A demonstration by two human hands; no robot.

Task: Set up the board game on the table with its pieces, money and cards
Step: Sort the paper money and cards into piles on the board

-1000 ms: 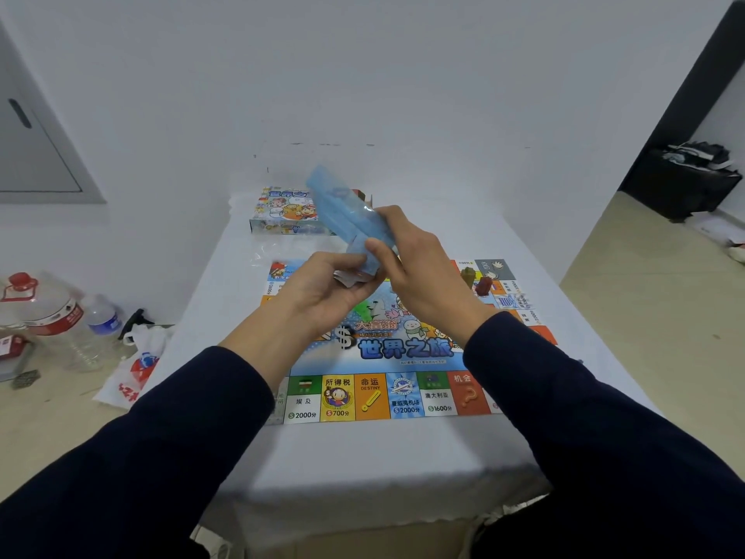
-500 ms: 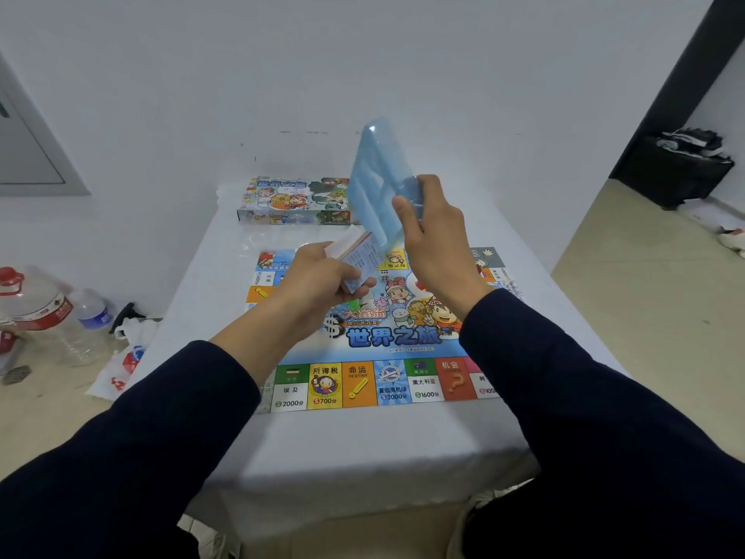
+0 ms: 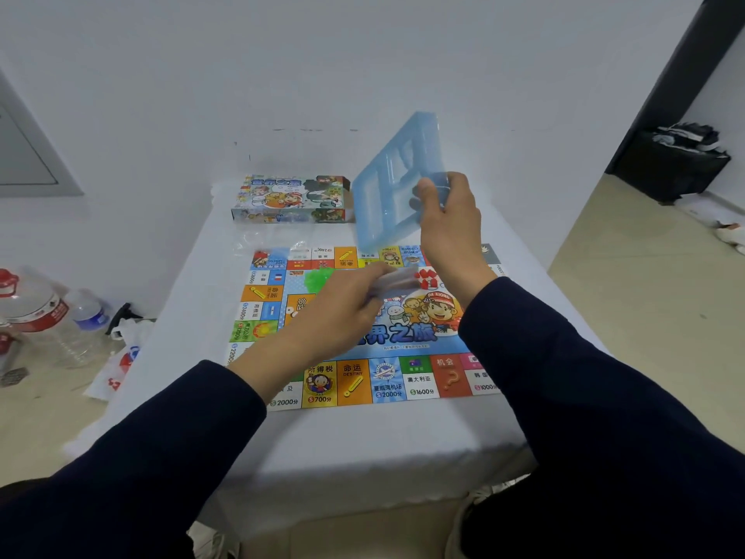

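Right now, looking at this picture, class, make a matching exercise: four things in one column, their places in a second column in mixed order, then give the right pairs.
Things:
1. blue tray
2. game box
3. stack of cards
4. water bottles

Places:
A. on the floor beside the table
B. at the far end of the table
C. held up in the right hand
D. in the left hand, over the game board

Pairs: 1-C, 2-B, 3-D, 4-A
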